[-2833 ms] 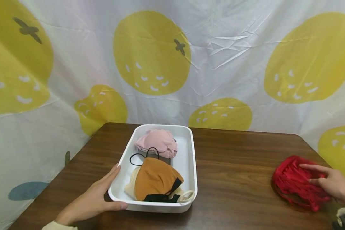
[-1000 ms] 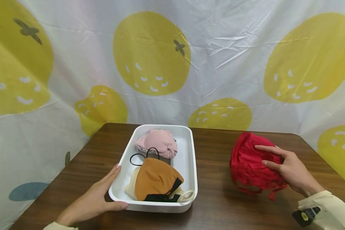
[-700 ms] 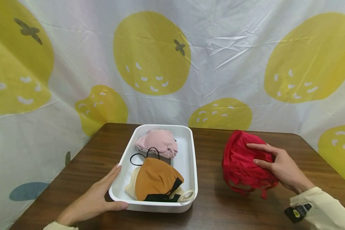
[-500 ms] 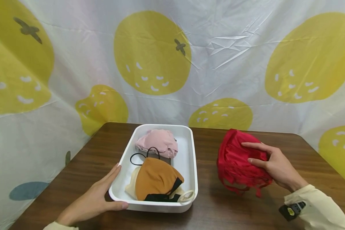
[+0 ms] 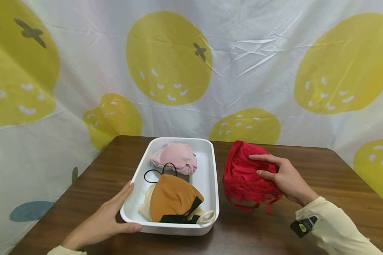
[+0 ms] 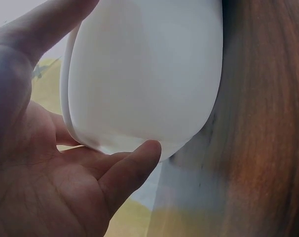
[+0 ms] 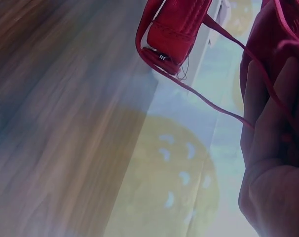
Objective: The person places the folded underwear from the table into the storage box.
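Note:
My left hand [image 5: 100,216] holds the near left corner of a white plastic tray [image 5: 216,191], thumb on the front wall and fingers along the left side. In the left wrist view the fingers [image 6: 134,170] bend round the tray's outer wall [image 6: 149,74]. My right hand [image 5: 285,177] grips a folded red satin bra [image 5: 244,170] just right of the tray, thumb and fingers spread over it. Its thin straps dangle below. In the right wrist view the red bra [image 7: 176,29] shows a stitched edge and a loose strap, and the hand [image 7: 275,163] is in shadow.
Inside the tray lie a folded pink garment [image 5: 175,157] at the back and an orange one [image 5: 175,198] with black trim at the front, over a cream piece. Black loops [image 5: 153,176] stick up between them. Behind the brown wooden table [image 5: 322,170] hangs a fruit-print curtain [image 5: 252,71].
My right hand has picked up the red bra from the table's right side and carried it left, close to the tray. The left hand and the tray stay put.

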`<state>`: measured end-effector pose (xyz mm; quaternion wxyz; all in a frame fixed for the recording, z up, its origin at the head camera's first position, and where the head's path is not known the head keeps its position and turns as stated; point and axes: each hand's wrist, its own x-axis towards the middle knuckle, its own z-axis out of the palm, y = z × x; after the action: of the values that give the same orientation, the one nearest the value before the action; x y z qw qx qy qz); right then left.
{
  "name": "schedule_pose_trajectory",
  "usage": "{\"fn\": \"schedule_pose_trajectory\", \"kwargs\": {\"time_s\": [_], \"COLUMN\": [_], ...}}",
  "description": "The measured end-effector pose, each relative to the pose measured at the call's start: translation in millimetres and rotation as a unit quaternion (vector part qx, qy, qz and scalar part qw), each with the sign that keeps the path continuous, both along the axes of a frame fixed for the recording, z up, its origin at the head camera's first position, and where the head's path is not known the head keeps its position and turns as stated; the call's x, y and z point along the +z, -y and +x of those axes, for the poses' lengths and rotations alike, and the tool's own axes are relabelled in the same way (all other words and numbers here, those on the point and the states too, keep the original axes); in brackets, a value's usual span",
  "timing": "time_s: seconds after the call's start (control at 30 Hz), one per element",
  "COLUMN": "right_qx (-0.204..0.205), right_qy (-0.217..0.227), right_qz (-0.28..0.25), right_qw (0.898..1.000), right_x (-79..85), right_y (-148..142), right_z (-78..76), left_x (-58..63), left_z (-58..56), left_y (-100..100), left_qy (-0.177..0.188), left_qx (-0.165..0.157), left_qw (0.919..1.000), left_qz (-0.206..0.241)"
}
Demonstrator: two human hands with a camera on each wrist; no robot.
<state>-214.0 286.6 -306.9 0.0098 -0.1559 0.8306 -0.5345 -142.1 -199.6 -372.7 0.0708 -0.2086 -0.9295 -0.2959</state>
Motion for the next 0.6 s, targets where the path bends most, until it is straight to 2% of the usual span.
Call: {"fn": "schedule_pose_trajectory", "kwargs": {"time_s": [0.17, 0.4, 0.6], "right_qx": [0.013, 0.045, 0.064], "right_qy": [-0.01, 0.006, -0.01], "right_qz": [0.002, -0.013, -0.007], "right_qw": [1.0, 0.999, 0.998], "right_x": [2.7, 2.2, 5.8], "right_y": [16.5, 40.2, 66.3], "right_z": [-4.9, -14.3, -20.8], "left_x": [-0.6, -0.2, 0.3], "left_z": [-0.5, -0.9, -0.8], "left_y": [0.5, 0.8, 0.9], "left_qy": [-0.002, 0.006, 0.005], "left_qx": [0.002, -0.001, -0.003], "left_qw": [1.0, 1.0, 1.0], "left_qz": [-0.001, 0.002, 0.002]}}
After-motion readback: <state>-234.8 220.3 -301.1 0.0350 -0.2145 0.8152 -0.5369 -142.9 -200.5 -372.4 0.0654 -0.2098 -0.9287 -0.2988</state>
